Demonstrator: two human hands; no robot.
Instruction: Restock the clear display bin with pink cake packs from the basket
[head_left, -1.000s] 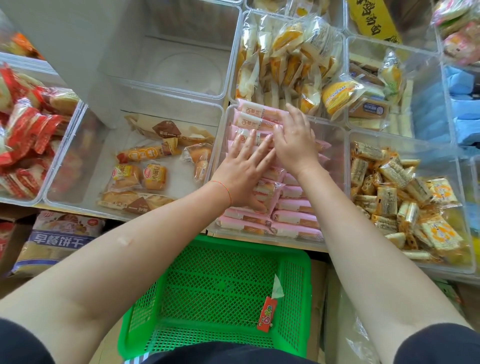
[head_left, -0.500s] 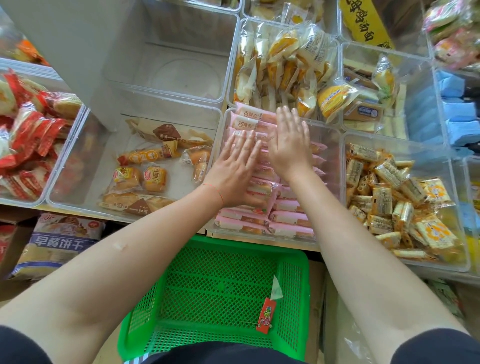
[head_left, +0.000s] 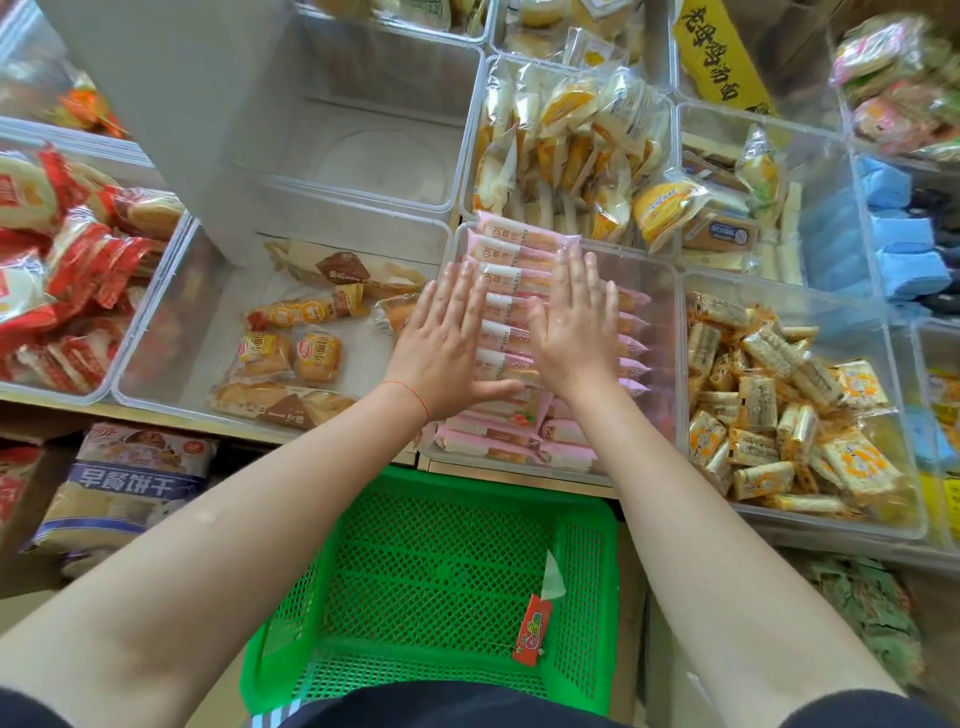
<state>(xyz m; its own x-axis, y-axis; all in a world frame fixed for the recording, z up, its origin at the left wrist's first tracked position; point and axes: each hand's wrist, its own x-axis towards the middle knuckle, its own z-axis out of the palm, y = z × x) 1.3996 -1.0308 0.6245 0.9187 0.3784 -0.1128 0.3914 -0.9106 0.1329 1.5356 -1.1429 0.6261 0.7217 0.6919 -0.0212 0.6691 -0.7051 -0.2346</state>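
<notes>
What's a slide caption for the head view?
Both hands, left hand and right hand, press flat on pink cake packs in the clear display bin; green basket below.

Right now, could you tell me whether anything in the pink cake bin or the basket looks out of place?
Mostly tidy: both hands, left hand and right hand, press flat on the pink cake packs. One pack near the front lies askew across the rows. The green basket holds only a small red packet.

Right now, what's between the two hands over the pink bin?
Head view: between the left hand and right hand, only the pink cake packs stacked in the clear display bin show; both palms lie flat on them.
</notes>
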